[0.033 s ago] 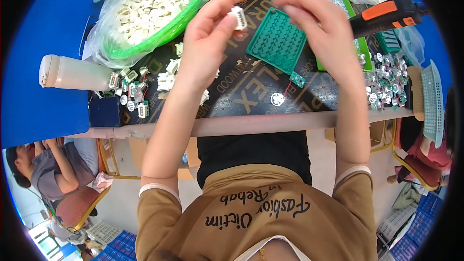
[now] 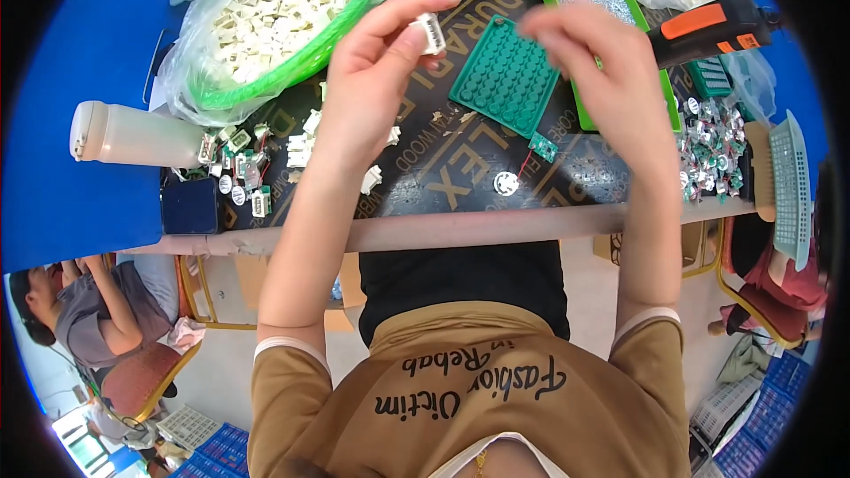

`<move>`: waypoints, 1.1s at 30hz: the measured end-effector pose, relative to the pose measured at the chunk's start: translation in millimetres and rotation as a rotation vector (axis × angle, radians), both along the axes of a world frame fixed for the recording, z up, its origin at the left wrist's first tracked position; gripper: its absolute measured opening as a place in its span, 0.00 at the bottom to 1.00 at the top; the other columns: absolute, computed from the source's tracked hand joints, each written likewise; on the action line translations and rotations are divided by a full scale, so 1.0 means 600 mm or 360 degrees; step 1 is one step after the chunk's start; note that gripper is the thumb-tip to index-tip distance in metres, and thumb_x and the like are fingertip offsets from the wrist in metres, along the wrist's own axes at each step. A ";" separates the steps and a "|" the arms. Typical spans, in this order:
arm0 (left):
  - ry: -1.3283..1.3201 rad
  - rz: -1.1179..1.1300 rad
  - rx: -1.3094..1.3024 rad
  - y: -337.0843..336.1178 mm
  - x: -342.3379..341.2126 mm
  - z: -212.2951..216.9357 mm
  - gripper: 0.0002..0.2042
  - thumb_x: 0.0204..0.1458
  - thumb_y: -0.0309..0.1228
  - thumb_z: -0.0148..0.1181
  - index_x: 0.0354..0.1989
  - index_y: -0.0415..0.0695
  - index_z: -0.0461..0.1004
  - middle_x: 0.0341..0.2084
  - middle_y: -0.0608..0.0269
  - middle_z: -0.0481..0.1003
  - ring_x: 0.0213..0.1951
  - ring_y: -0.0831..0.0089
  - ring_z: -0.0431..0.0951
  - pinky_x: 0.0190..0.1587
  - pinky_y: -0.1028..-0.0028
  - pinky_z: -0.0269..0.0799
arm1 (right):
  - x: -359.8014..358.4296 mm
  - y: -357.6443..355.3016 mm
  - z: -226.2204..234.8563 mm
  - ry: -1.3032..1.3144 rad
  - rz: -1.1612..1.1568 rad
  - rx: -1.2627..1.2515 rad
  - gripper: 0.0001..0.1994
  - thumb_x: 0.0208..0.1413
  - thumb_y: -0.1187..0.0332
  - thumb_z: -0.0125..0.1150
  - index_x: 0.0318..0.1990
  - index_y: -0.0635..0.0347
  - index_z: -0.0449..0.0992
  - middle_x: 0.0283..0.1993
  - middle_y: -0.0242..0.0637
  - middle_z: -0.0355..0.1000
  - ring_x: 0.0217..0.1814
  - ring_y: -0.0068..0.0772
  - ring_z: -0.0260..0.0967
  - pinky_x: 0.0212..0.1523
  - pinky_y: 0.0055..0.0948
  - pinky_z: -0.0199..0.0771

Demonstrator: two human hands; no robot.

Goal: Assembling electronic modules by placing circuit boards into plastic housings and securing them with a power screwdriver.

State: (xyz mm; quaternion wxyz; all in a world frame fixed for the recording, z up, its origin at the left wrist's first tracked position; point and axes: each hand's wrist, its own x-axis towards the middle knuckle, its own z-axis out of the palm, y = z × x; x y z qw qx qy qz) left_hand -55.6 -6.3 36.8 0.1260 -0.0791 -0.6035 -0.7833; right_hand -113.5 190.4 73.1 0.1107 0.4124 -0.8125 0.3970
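Head view: the left hand (image 2: 370,80) grips a small white plastic housing (image 2: 431,34) at its thumb tip, forefinger extended; the right hand (image 2: 613,66) has blurred, part-curled fingers, their hold impossible to tell. Below those fingers, a green rectangular circuit board (image 2: 544,147), wired to a round white disc (image 2: 506,183), lies apart, apparently not yet housed.

From here I see a small white housing (image 2: 431,34), pinched in midair and tilted, dark marks down one face. To its right the green tray (image 2: 506,77) lies flat, askew, its rows of round cups showing.
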 end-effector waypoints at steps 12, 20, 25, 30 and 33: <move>-0.0092 -0.0021 -0.0260 0.034 0.150 -0.015 0.10 0.41 0.14 0.57 0.34 0.35 0.70 0.34 0.60 0.66 0.35 0.76 0.70 0.38 0.79 0.69 | 0.127 0.051 -0.107 -0.0081 -0.0499 0.0344 0.12 0.40 0.80 0.57 0.34 0.62 0.66 0.32 0.42 0.67 0.38 0.45 0.64 0.37 0.37 0.64; -0.0414 -0.0131 0.0139 0.038 0.173 -0.070 0.08 0.46 0.18 0.55 0.36 0.36 0.69 0.33 0.64 0.70 0.33 0.79 0.71 0.35 0.81 0.67 | 0.144 0.078 -0.115 -0.0948 -0.0301 -0.0858 0.13 0.49 0.85 0.47 0.43 0.65 0.68 0.41 0.30 0.63 0.39 0.18 0.60 0.37 0.18 0.63; -0.0440 -0.0164 0.0482 0.043 0.161 -0.064 0.08 0.53 0.26 0.52 0.39 0.36 0.69 0.30 0.63 0.71 0.30 0.79 0.72 0.33 0.80 0.68 | 0.148 0.107 -0.119 -0.1175 -0.0224 -0.0998 0.09 0.52 0.81 0.47 0.39 0.64 0.70 0.41 0.30 0.63 0.30 0.14 0.56 0.31 0.14 0.59; -0.0493 -0.0168 0.0448 0.054 0.151 -0.068 0.10 0.55 0.29 0.50 0.41 0.37 0.71 0.29 0.64 0.72 0.27 0.79 0.72 0.29 0.82 0.69 | 0.139 0.107 -0.135 -0.1570 0.0014 -0.1367 0.07 0.51 0.79 0.51 0.39 0.64 0.68 0.39 0.31 0.63 0.33 0.16 0.59 0.31 0.17 0.62; -0.0536 -0.0126 0.0374 0.064 0.142 -0.062 0.11 0.55 0.29 0.49 0.43 0.37 0.71 0.31 0.63 0.70 0.28 0.79 0.72 0.31 0.81 0.71 | 0.139 0.094 -0.134 -0.1494 0.0071 -0.1425 0.08 0.50 0.79 0.52 0.39 0.65 0.67 0.37 0.33 0.62 0.34 0.18 0.60 0.30 0.17 0.62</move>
